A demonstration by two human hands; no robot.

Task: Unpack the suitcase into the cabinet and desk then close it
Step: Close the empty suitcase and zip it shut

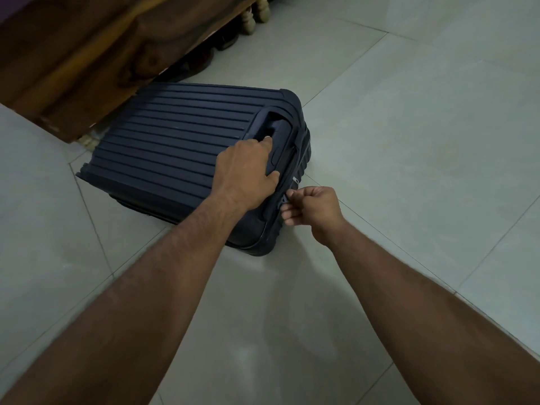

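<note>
A dark blue ribbed hard-shell suitcase (pixel 175 141) lies flat on the tiled floor, its lid down. My left hand (pixel 245 168) rests on its near right edge beside the recessed handle (pixel 276 133), fingers spread over the shell and thumb at the rim. My right hand (pixel 314 207) sits at the suitcase's right side and pinches the zipper pull (pixel 285 199) between thumb and forefinger, the other fingers curled. The zipper track runs along the side under my left hand.
A wooden furniture piece (pixel 73 62) with turned pale legs (pixel 251 19) stands over the suitcase's far left corner. Dark shoes (pixel 201 58) lie beneath it. Pale floor tiles (pixel 409 141) spread to the right and front.
</note>
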